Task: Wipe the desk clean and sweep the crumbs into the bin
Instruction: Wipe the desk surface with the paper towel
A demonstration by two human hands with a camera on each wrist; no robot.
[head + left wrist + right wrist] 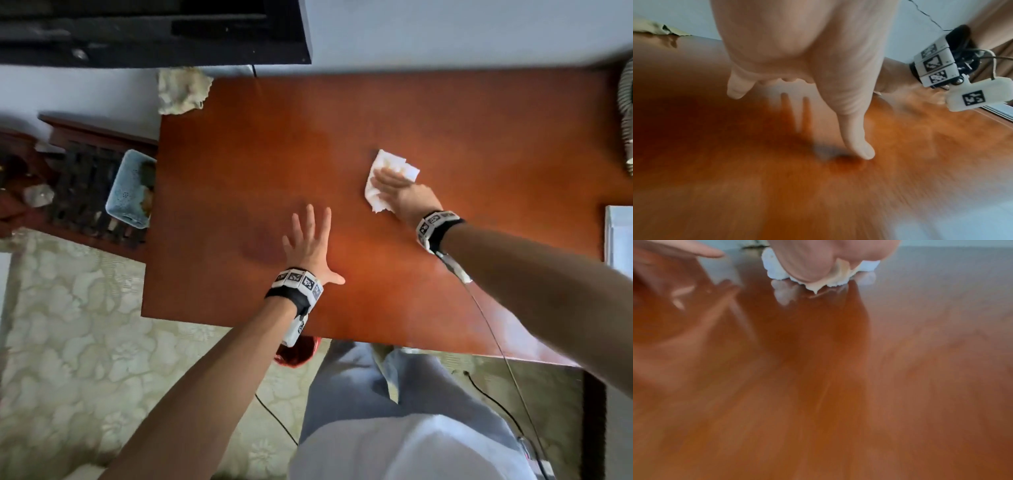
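The reddish-brown wooden desk fills the head view. My right hand lies flat on a white paper tissue at the desk's right middle, fingers straight and pressing it to the wood. In the right wrist view the tissue bulges out under the palm. My left hand rests open on the desk near its front middle, fingers spread and holding nothing; its thumb touches the wood. A light blue basket bin sits just off the desk's left edge. No crumbs are discernible.
A crumpled pale cloth lies at the desk's far left corner. A red container shows below the front edge by my legs. A coiled hose and a white object sit at the right edge. Cables hang from my right wrist.
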